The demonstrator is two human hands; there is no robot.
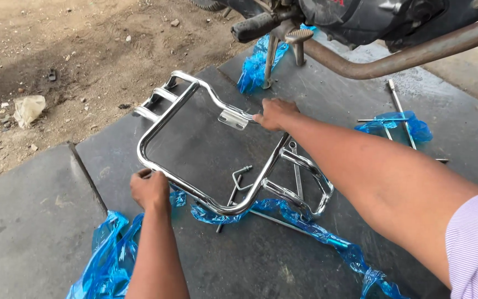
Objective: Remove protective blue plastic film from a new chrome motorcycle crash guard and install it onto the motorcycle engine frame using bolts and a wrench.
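Note:
A chrome tubular guard frame (164,119) lies on a dark stone slab (206,138). My left hand (150,190) grips the frame's near left tube. My right hand (275,113) reaches across and holds the far side by a flat mounting plate (233,119). Torn blue plastic wrap (283,216) trails under and off the frame's near tubes. A long bolt (232,196) and thin rods lie beneath the frame.
A motorcycle's underside with footpeg (253,26), stand (270,58) and rusty exhaust pipe (394,61) hangs over the slab's far edge. More blue wrap (255,63) lies there, with a cross-handled wrench (399,111) at right. Bare dirt lies to the left.

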